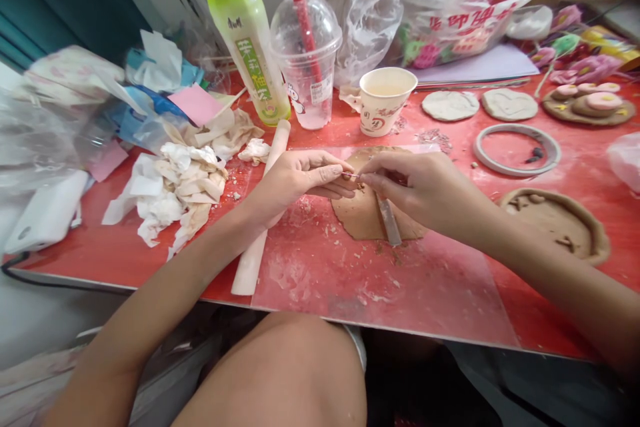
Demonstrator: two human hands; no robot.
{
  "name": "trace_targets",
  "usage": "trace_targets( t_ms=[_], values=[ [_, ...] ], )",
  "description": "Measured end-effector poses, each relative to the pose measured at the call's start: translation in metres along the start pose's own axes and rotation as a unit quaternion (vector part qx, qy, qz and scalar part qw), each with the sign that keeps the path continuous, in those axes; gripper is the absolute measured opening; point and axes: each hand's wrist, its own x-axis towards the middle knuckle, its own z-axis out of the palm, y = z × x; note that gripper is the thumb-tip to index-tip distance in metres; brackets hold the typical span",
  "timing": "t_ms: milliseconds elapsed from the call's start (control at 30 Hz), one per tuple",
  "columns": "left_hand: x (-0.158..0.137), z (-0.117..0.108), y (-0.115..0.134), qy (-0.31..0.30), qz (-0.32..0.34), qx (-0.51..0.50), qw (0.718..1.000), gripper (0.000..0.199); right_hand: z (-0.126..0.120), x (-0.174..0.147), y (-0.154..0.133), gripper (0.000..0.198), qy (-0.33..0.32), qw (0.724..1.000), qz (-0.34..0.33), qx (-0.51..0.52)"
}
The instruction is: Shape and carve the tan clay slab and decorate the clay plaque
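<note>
Above a flat slab of brown clay (353, 217), my two hands meet fingertip to fingertip. A tiny thin pinkish piece (350, 175) lies between them, too small to name. My left hand (313, 173) pinches its left end between thumb and fingers. At its right end, the thumb and index finger of my right hand (413, 180) are closed together. Under my right hand a flat greyish strip (389, 220) slants over the slab; its upper end is hidden, so I cannot tell whether the hand holds it. A wooden rolling pin (253, 257) passes beneath my left wrist.
A clear sheet (310, 280) lies under the slab. Behind stand a paper cup (385, 103), a plastic cup with straw (310, 67) and a green-labelled bottle (250, 40). Crumpled tissues (180, 180) lie left; a tape ring (517, 167) and clay dish (565, 223) sit right.
</note>
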Motion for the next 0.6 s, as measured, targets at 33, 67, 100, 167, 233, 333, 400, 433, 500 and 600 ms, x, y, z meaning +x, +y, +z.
trace_targets(
  t_ms=[33,67,100,167,233,333,400,433,500,600],
  values=[
    [0.0,0.0001,-0.0001,-0.001,0.0,0.001,1.0,0.018,-0.0001,0.0,0.0004,0.018,0.002,1.0,0.001,0.001],
    [0.0,0.0001,-0.0002,-0.003,0.0,0.003,1.0,0.018,-0.0003,0.0,0.0008,0.019,0.003,1.0,0.001,0.001],
    [0.0001,0.0002,-0.0003,-0.004,0.002,0.004,1.0,0.018,-0.0005,-0.0001,0.0012,0.019,0.004,1.0,0.003,0.003],
    [0.0002,0.0002,-0.0006,-0.005,0.009,0.01,1.0,0.018,-0.0007,0.0,0.0016,0.019,0.005,1.0,0.001,0.011],
    [0.0004,0.0003,-0.0006,0.0,0.013,0.019,1.0,0.017,-0.0002,0.0,0.0016,0.02,0.008,1.0,-0.002,0.027],
    [0.0004,0.0005,0.0,0.009,0.016,0.029,0.999,0.016,0.001,-0.0001,0.0005,0.02,0.017,0.999,-0.001,0.051],
    [0.0003,0.0006,0.0003,0.007,0.018,0.025,0.999,0.014,0.0013,-0.0007,-0.0008,0.019,0.022,0.998,0.001,0.06],
    [0.0003,0.0006,0.0004,0.005,0.018,0.022,1.0,0.014,0.0011,-0.0012,-0.0015,0.019,0.026,0.998,0.002,0.062],
    [0.0003,0.0005,0.0003,0.003,0.015,0.013,1.0,0.014,0.0,-0.002,-0.0024,0.018,0.045,0.997,0.009,0.061],
    [0.0008,0.0002,0.0,0.001,0.009,-0.01,1.0,0.014,-0.0017,-0.0021,-0.0008,0.017,0.089,0.995,0.019,0.042]
  ],
)
